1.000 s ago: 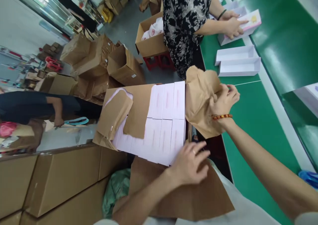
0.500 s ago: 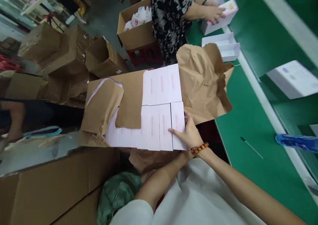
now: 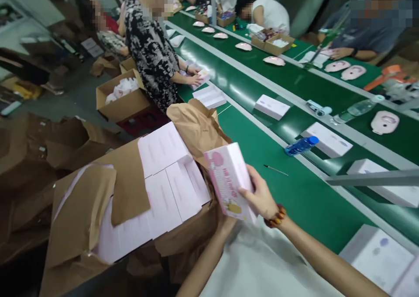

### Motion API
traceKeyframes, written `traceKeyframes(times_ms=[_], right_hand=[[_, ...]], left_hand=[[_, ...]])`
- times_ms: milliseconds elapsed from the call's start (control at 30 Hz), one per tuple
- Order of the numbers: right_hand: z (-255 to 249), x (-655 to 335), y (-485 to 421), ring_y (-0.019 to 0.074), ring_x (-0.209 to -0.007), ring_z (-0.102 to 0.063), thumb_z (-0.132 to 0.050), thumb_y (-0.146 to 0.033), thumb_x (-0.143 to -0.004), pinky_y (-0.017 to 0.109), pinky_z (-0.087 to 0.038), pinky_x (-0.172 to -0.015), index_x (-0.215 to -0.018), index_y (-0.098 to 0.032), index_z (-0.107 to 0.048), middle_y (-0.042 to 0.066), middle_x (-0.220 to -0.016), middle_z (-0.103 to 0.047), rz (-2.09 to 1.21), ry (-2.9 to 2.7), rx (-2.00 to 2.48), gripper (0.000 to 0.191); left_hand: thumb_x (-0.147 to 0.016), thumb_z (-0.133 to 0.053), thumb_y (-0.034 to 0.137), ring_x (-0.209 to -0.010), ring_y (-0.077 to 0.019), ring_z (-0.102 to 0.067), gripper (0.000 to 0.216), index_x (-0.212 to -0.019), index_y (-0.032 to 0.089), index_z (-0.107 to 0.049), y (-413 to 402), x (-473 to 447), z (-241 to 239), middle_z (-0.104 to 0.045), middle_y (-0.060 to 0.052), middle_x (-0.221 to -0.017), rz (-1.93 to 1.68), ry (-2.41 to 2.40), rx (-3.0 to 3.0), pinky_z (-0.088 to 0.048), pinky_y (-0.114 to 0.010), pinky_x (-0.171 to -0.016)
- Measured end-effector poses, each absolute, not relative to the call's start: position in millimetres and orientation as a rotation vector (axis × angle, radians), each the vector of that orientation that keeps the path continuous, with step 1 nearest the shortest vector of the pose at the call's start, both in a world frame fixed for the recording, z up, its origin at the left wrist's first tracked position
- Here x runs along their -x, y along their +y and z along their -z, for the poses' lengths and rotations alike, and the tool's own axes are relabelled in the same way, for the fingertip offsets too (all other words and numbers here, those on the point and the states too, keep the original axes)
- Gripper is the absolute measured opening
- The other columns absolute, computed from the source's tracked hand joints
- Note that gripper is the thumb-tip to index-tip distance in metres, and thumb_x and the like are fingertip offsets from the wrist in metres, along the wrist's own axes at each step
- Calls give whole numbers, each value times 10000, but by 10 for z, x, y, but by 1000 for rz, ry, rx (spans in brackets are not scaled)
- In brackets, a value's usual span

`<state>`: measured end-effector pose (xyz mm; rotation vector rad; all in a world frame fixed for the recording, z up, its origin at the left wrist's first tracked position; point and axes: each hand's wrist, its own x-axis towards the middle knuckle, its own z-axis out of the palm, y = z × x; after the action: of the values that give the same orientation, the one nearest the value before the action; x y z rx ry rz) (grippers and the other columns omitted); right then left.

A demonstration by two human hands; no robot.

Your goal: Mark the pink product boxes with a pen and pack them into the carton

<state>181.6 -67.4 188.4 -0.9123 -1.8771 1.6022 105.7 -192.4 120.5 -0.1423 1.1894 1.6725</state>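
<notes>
My right hand, with a bead bracelet on the wrist, grips a pink and white printed box lifted out beside the green conveyor table. My left forearm runs up under that box; the left hand is hidden behind it. To the left stands an open carton lined with brown paper, packed with rows of pale pink boxes.
A person in a black and white patterned top handles a box at the table further along. White boxes, a blue bottle, a thin pen and pink masks lie on the belt. Other people sit across. Cardboard cartons crowd the floor at left.
My right hand has lifted one pink box out of the carton and brought it toward the table. The view has swung up to show the whole conveyor line.
</notes>
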Motion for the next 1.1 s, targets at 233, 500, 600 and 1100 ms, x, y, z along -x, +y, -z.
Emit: traceKeyframes(times_ms=[233, 500, 600, 1100], right_hand=[[-1610, -3122, -311, 409, -1218, -765, -779, -631, -814, 552, -664, -946, -1498, -280, -489, 156, -1399, -754, -1767, -1305, 1259, 821], [-1470, -3090, -70, 406, -1163, -790, -706, -718, -874, 573, -673, -919, -1622, -277, -440, 162, -1363, -783, -1562, -1303, 1334, 908], [-1573, -3060, 47, 389, -1356, -701, -712, -660, -947, 584, -609, -1102, -1575, -310, -581, 136, -1575, -682, -1244, -1590, 1363, 730], [-1927, -2958, 293, 292, -1072, -763, -738, -520, -927, 494, -685, -991, -1199, -265, -718, 110, -1223, -754, -1394, -1344, 1440, 373]], left_hand=[[-850, -886, 643, -1397, -342, -645, 797, -1499, 292, -586, -1229, -1204, -1413, -662, -126, -1575, -1480, 1308, -320, -462, -519, -1236], [-736, -1008, 550, -1494, -406, -580, 1138, -1677, 345, -403, -427, -1387, -1648, -634, -146, -1581, -1199, 1075, -447, -490, -575, -1224], [-581, -1091, 504, -1500, -416, -570, 1262, -1647, 335, -438, -274, -1398, -1468, -609, -148, -1609, -1205, 1113, -469, -491, -567, -1229], [-421, -1045, 641, -1345, -526, -695, 1339, -1592, 198, -567, -166, -1223, -1772, -767, -222, -1432, -999, 1172, -334, -518, -671, -1189]])
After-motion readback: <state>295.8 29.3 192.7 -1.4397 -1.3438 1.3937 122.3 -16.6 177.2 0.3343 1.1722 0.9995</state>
